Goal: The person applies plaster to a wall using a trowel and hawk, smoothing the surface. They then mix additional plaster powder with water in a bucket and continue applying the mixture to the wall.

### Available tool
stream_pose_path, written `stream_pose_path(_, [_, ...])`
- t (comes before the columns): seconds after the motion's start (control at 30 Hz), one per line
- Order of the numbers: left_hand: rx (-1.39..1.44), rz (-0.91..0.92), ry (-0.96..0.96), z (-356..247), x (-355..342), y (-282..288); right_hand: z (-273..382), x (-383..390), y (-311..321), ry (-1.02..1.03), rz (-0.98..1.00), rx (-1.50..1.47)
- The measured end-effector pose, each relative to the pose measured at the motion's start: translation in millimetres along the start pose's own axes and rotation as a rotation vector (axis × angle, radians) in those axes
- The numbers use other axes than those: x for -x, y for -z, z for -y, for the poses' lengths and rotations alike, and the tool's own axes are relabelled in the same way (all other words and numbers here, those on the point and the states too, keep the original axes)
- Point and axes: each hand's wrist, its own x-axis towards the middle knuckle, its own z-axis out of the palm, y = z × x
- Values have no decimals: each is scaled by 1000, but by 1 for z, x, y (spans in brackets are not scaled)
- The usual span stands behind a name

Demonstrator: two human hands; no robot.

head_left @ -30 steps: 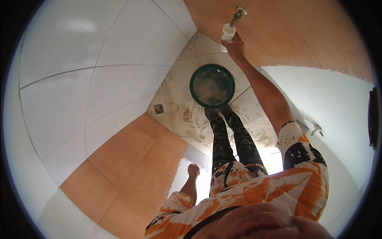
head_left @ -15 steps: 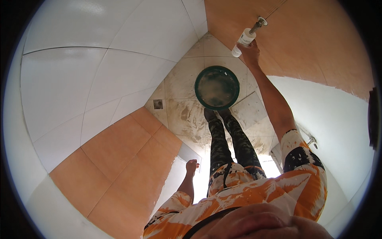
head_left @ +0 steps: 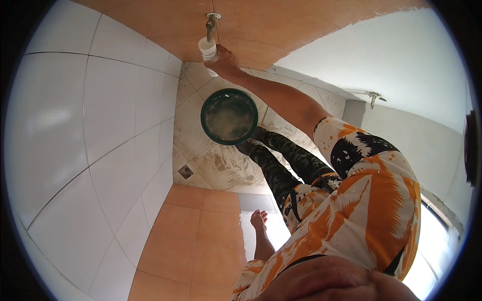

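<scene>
My right hand [head_left: 222,62] grips a white cylindrical container [head_left: 207,46] held upright just beneath a metal tap [head_left: 210,25] on the orange tiled wall; whether water runs into it I cannot tell. My left hand [head_left: 258,219] hangs low at my side, empty, with loosely bent fingers apart. Below the container, a round green tub [head_left: 228,116] with murky water stands on the dirty tiled floor, close in front of my feet.
White tiled wall [head_left: 105,140] runs along the left. A square floor drain [head_left: 186,172] lies left of my legs. A second metal tap [head_left: 372,98] sticks out of the pale wall at right. Orange tiles [head_left: 170,236] cover the lower wall behind me.
My view has turned, so the tap, container and tub now appear farther left. My right hand stays on the container at the tap. My left hand's fingers look looser than before.
</scene>
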Motion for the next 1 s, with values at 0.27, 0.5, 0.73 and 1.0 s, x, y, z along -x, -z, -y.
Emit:
stream_pose_path(0.27, [-37,-4,-18,9,7,-11,-22,-3,16,16,5,-16])
stream_pose_path(0.5, [0,-3,-24,19,5,-20,-52,-23,41,215,121,46])
stream_pose_path(0.73, [-21,-27,8,21,8,-33,-63,-28,54,164,198,-59])
stream_pose_path(1.0, [-9,-24,-27,30,9,-42,-76,-18,65,91,194,-24])
